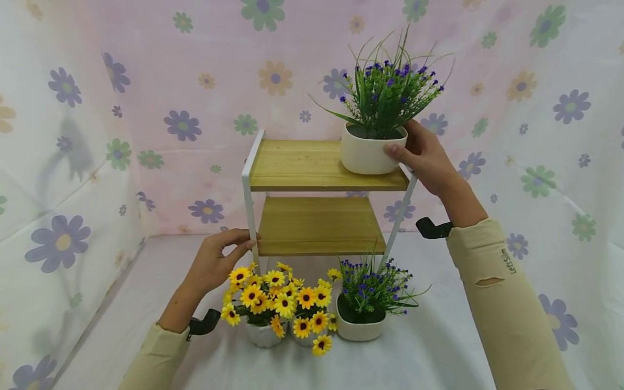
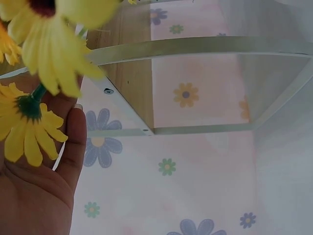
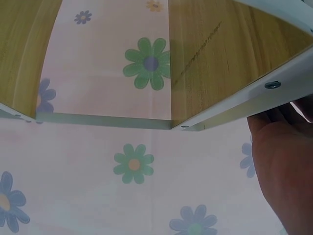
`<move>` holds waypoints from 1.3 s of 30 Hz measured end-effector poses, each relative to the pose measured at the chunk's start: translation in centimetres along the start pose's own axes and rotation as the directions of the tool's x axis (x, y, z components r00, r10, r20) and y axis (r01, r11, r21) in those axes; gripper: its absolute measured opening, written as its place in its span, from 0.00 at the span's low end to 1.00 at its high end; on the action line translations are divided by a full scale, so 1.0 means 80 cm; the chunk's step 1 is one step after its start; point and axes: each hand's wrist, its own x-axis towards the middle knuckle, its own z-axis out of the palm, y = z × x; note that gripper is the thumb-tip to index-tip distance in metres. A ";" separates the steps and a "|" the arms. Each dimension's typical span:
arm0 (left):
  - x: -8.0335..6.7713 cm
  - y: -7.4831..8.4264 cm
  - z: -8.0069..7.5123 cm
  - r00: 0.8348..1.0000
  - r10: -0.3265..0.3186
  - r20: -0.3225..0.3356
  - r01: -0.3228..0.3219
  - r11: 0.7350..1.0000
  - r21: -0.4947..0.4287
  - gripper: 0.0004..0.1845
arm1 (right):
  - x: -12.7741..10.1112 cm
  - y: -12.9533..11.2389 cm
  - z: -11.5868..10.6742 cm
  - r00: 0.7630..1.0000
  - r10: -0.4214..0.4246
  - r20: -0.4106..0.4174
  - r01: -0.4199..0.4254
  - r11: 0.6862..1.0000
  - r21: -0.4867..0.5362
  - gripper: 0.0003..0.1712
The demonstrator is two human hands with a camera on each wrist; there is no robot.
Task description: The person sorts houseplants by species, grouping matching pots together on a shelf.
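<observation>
A two-tier shelf rack [image 1: 312, 157] with wooden boards and a white metal frame stands in the middle of the head view. My right hand [image 1: 429, 157] grips the right end of a white oval planter [image 1: 370, 157], thumb in front, at the right side of the top board. Purple flowers and long grass blades rise from it. Lower down, my left hand [image 1: 214, 262] pinches the rack's front left post [image 1: 248, 216] at the level of the lower board [image 1: 322, 225]. Yellow flowers [image 2: 32, 129] partly cover this hand in the left wrist view. The planter is out of sight in the right wrist view.
In front of the rack, two pots of yellow flowers [image 1: 283, 300] and a second white planter [image 1: 361, 327] with purple flowers stand on the white cloth [image 1: 419, 357]. Flower-printed fabric [image 1: 195, 81] hangs behind and at both sides.
</observation>
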 end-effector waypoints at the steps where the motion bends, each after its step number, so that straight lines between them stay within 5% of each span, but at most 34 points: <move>1: 0.000 0.000 0.000 1.000 0.001 -0.001 -0.001 1.000 0.000 0.11 | 0.000 0.000 0.000 1.000 -0.001 0.000 0.001 1.000 -0.010 0.41; 39: 0.000 0.000 -0.001 1.000 0.003 0.004 -0.003 1.000 -0.003 0.11 | -0.006 0.003 0.003 1.000 0.014 -0.025 -0.015 0.999 -0.032 0.38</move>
